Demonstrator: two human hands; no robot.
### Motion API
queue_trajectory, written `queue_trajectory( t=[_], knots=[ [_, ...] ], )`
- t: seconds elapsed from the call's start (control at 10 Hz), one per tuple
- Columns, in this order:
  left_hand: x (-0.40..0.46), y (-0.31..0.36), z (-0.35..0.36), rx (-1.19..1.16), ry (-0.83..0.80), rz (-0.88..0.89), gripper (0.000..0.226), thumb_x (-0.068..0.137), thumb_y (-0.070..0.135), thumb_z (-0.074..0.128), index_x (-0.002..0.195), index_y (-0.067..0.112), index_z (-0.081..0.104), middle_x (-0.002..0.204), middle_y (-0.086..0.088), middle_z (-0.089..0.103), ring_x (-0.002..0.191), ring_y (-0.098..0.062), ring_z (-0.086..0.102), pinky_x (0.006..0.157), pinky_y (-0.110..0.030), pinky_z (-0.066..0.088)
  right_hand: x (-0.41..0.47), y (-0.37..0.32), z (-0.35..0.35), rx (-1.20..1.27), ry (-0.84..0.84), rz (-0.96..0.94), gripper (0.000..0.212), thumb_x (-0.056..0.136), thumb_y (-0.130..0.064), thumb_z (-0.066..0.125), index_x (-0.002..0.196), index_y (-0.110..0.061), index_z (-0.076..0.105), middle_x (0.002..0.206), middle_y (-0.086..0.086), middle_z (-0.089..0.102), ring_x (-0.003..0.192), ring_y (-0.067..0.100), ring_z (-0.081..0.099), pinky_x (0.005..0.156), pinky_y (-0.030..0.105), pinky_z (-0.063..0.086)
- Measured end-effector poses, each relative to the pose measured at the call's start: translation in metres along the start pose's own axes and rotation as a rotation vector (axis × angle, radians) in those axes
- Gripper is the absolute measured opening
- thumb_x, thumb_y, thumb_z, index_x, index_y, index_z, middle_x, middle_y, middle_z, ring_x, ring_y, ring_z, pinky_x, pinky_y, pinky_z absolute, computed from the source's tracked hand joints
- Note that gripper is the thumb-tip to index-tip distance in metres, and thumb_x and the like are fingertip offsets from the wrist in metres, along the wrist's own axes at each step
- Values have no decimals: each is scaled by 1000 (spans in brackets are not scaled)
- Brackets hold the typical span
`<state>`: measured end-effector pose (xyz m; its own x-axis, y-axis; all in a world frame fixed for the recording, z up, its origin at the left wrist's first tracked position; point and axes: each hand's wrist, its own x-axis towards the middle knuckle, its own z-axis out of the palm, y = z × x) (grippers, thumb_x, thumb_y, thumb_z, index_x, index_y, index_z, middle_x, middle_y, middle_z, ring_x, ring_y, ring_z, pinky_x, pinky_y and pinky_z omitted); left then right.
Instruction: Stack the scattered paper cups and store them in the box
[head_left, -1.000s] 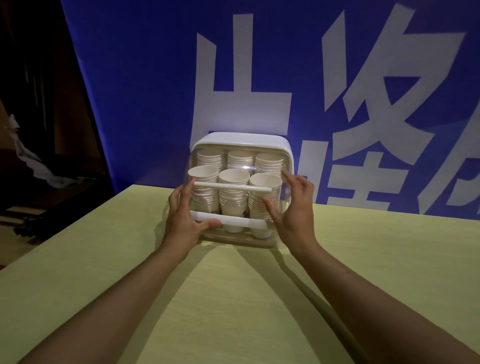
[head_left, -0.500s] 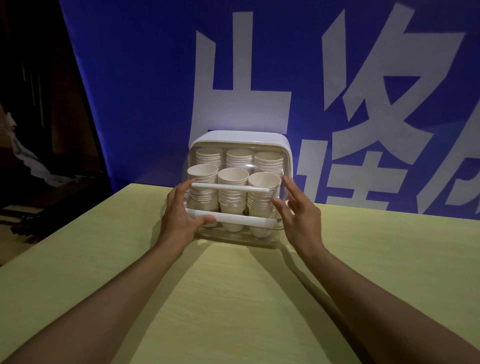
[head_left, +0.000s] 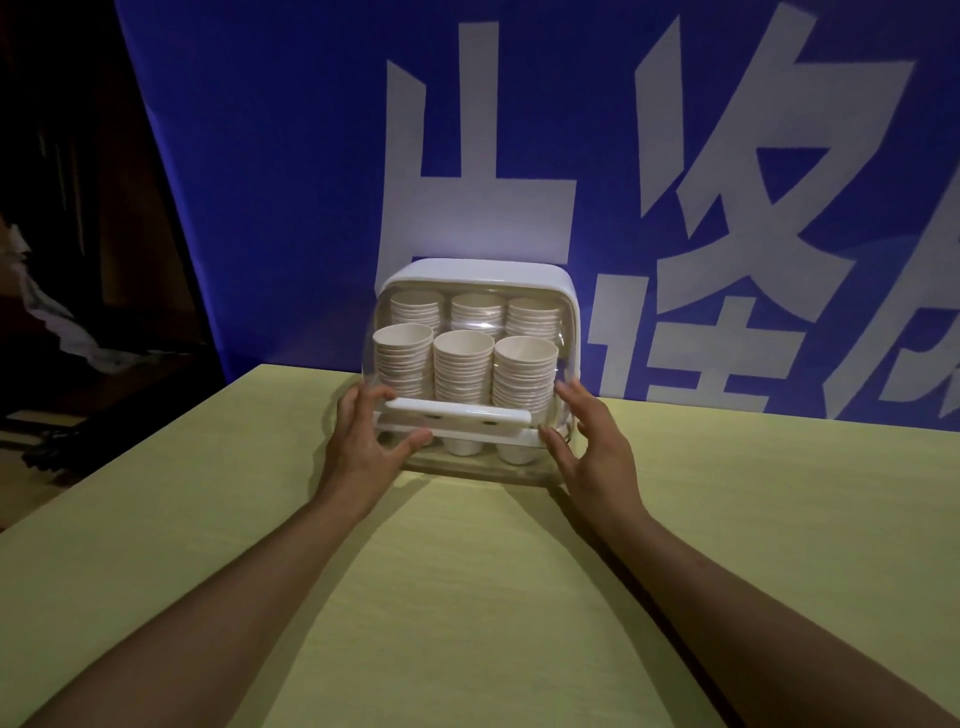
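Note:
A white storage box (head_left: 478, 270) with a clear curved lid (head_left: 566, 358) stands at the table's far edge. Inside, paper cups stand in stacks: three in the front row (head_left: 463, 364) and three behind (head_left: 477, 309). The lid is down, and its white handle bar (head_left: 457, 413) lies against the box's front rim. My left hand (head_left: 358, 441) grips the left end of that bar, fingers on top and thumb beneath. At the box's right front corner my right hand (head_left: 597, 447) has its fingers spread, just touching the lid's edge.
The yellow-green table (head_left: 467, 597) reaches from me to the box, and its left edge drops to a dark floor with pale clutter (head_left: 57, 322). Right behind the box hangs a blue banner (head_left: 285, 182) with large white characters.
The lid's handle bar has swung down from mid-height to meet the front rim, shutting the box. Both hands followed it down to the box's lower corners.

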<state>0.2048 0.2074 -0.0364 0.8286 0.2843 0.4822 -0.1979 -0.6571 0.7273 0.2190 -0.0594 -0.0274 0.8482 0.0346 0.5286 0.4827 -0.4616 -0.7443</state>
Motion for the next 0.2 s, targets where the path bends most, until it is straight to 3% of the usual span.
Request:
queue_trajectory(
  t=[0.1,0.2],
  knots=[
    [1,8,-2,11,-13,-45,53,79,41,82,115,46,44,151,6,31,130,-21,43,102,-48,50,1,-6,-10,-32,-60,19,64,89,-29,70,142,-46,40,154,-14,39,139,15,40,111,46,42],
    [-9,19,0,73,88,11,40,82,36,79,111,42,52,156,4,28,144,-21,28,108,-48,44,-2,-9,-33,-163,-209,5,63,89,-30,71,142,-44,40,151,-10,43,127,12,50,102,38,50]
  ],
)
